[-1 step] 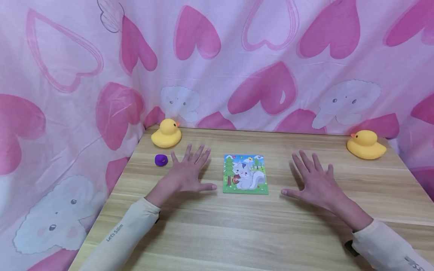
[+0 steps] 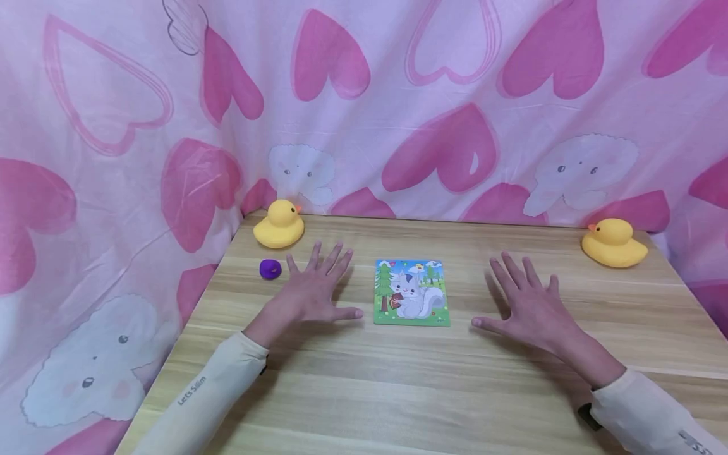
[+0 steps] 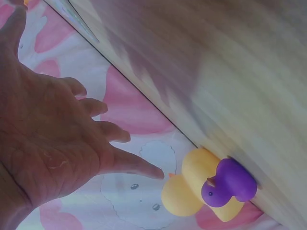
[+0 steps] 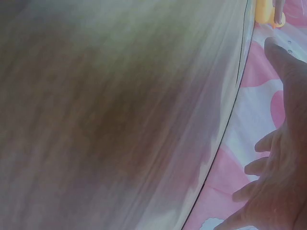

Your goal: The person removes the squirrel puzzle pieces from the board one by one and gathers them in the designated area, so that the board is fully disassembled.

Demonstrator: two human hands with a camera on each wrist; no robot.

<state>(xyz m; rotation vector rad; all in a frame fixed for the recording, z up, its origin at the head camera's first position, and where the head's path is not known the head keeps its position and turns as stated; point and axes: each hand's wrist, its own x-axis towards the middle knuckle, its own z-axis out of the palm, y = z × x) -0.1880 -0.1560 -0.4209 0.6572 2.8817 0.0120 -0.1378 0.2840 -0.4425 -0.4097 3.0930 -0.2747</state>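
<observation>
In the head view, a square picture board (image 2: 411,292) with a grey squirrel holding an acorn lies flat between my two hands. My left hand (image 2: 311,292) is to the left of it, palm down and fingers spread, its thumb pointing at the board's edge. On the other side, my right hand (image 2: 531,308) is spread the same way, thumb towards the board. Both palms hang above the wood and hold nothing. Just left of my left little finger sits a small purple duck (image 3: 229,183), its shape plain in the left wrist view.
A larger yellow duck (image 2: 279,224) sits at the table's back left, behind the purple one. Another yellow duck (image 2: 614,243) is at the back right. A pink heart-patterned curtain (image 2: 352,151) hangs behind and beside the wooden table (image 2: 398,392).
</observation>
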